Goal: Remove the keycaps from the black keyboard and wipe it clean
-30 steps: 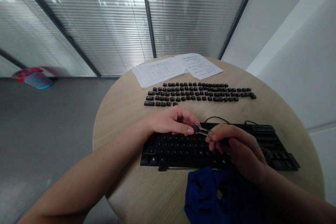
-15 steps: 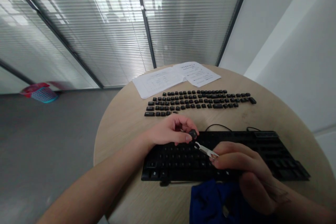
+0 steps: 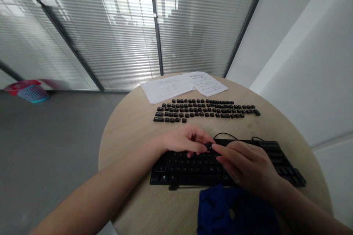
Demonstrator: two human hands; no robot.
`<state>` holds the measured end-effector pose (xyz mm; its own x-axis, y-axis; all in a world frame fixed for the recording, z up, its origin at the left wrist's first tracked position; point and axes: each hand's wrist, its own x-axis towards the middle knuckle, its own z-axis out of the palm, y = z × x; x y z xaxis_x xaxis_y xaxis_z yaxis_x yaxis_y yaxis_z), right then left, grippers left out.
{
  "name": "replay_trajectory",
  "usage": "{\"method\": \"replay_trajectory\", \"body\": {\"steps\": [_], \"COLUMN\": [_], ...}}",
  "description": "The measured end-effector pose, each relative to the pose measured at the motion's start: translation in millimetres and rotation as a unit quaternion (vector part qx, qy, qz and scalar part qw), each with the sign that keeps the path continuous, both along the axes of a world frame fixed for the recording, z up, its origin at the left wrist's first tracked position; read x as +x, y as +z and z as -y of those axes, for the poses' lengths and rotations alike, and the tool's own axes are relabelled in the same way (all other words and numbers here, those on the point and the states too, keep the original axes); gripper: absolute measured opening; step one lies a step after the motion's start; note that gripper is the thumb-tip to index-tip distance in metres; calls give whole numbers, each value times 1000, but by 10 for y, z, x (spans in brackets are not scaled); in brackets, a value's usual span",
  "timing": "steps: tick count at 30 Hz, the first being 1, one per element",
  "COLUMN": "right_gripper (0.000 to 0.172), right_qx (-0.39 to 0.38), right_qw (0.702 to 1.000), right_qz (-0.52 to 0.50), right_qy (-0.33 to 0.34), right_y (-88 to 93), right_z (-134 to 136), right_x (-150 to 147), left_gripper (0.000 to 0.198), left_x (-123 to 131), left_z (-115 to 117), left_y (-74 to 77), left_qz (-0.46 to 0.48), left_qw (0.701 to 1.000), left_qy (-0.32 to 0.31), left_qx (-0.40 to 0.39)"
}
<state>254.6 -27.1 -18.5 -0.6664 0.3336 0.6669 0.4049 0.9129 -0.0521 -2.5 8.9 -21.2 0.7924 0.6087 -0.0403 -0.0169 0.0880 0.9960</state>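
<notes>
Over the black keyboard (image 3: 182, 179), my left hand (image 3: 187, 140) pinches a small black keycap (image 3: 209, 147) between thumb and fingers. From the other side my right hand (image 3: 248, 163) closes its fingertips on that same keycap. No tool shows in the right hand; its palm is turned out of sight. Farther back on the table, loose black keycaps (image 3: 194, 110) lie in several rows. My hands cover the middle of the keyboard.
White printed sheets (image 3: 168, 90) lie at the far edge of the round wooden table (image 3: 129, 132). Dark blue cloth (image 3: 215, 209) sits at the near edge. The keyboard cable (image 3: 225, 133) loops behind it. On the floor at left stands a red and blue basket (image 3: 33, 93).
My right hand has moved left and up to the keycap held by my left hand. The silver tool it gripped no longer shows. The view has shifted slightly.
</notes>
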Motion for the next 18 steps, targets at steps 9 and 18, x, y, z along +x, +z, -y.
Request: {"method": "replay_trajectory", "body": {"steps": [9,18], "right_gripper": [19,15], "right_qx": [14,-145], "right_qw": [998,978], "right_qz": [35,103], "right_qy": [-56,-110], "right_y": [-79,158], "right_z": [-61,-384], "right_x": [-144,-256], "left_gripper": [23,23], "left_x": [21,-506], "left_z": [-46,-219], "left_y": [-98,231], "left_qz": [1,-137], "left_qw": [1000,899], "left_qy": [-10,345], "left_qx": [23,235]}}
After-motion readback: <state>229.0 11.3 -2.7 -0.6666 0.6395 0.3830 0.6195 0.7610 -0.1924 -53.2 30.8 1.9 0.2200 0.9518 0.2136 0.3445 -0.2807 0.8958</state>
